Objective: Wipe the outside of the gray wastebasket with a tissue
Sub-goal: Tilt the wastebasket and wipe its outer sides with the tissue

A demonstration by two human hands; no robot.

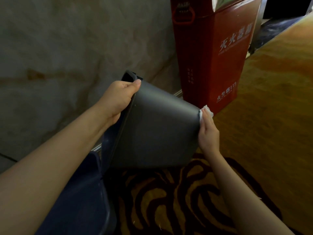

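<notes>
The gray wastebasket (155, 126) is tipped on its side in mid-air, its open rim to the left and its bottom to the right. My left hand (116, 99) grips the rim, thumb on the outer wall. My right hand (209, 131) lies flat against the basket's bottom end. Under its fingers a white tissue (206, 111) is pressed to the bottom's upper corner. Only a small part of the tissue shows above the fingertips.
A tall red fire-extinguisher box (215, 53) stands just behind the basket, close to the tissue. A pale stone wall (67, 48) fills the left. A patterned gold and dark-brown carpet (169, 197) lies below. A dark blue object (81, 192) sits under my left forearm.
</notes>
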